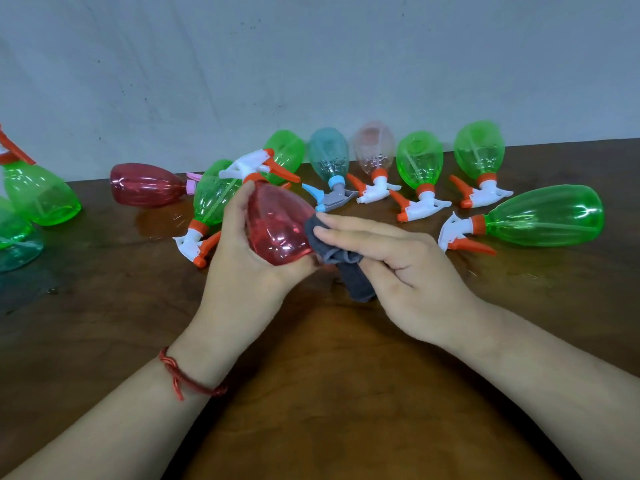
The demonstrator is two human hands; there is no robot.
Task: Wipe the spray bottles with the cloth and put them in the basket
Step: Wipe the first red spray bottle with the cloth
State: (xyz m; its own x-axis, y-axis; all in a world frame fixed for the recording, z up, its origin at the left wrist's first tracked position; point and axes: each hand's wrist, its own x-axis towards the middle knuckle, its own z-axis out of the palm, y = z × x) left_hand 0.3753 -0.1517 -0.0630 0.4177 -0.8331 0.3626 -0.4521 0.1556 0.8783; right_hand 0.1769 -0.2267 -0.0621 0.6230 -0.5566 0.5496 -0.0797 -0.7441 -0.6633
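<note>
My left hand (242, 258) grips a red spray bottle (278, 225) by its body, base toward me, its white and orange trigger head (258, 168) pointing away. My right hand (391, 268) holds a grey cloth (337, 258) and presses it against the right side of that bottle with straight fingers on top and the rest of the cloth bunched in the palm. Several other spray bottles lie on the brown table (329, 393) behind: a dark red bottle (147, 184), green ones (545, 216), a blue one (329, 155) and a pale pink one (374, 145). No basket is in view.
At the left edge stand or lean more green bottles (40, 195) and a teal one (17, 244). A grey wall (311, 64) rises right behind the table's far edge. The near part of the table holds only my forearms.
</note>
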